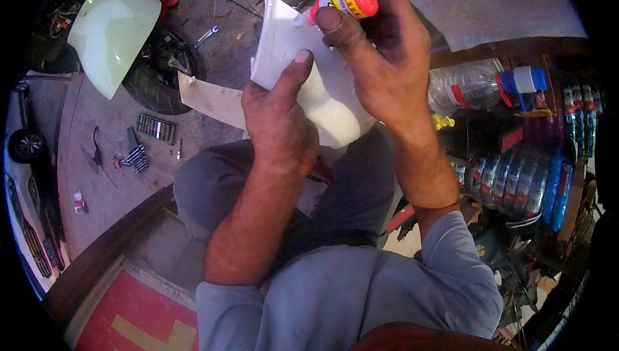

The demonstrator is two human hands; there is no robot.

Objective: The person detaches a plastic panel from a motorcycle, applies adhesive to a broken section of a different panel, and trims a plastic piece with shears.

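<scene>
My left hand (280, 119) grips a curved white plastic panel (332, 102) above my lap, its thumb lying on the panel's face and the fingers hidden behind. In my right hand (390, 60) is a small glue bottle (351, 1) with a red end and a yellow and white label, pinched between thumb and fingers. The bottle lies tilted, its pale nozzle pointing left and down at the panel's upper part. Whether the tip touches the panel, I cannot tell. A long pale strip (216, 102) sticks out to the left from behind my left wrist.
A glossy pale green-white panel (116, 28) leans by a tyre (158, 90) at upper left. On the ground lie a wrench (207, 36), a socket set (155, 128) and several small tools. To the right are a clear plastic bottle (461, 86) and wrapped bottle packs (512, 180).
</scene>
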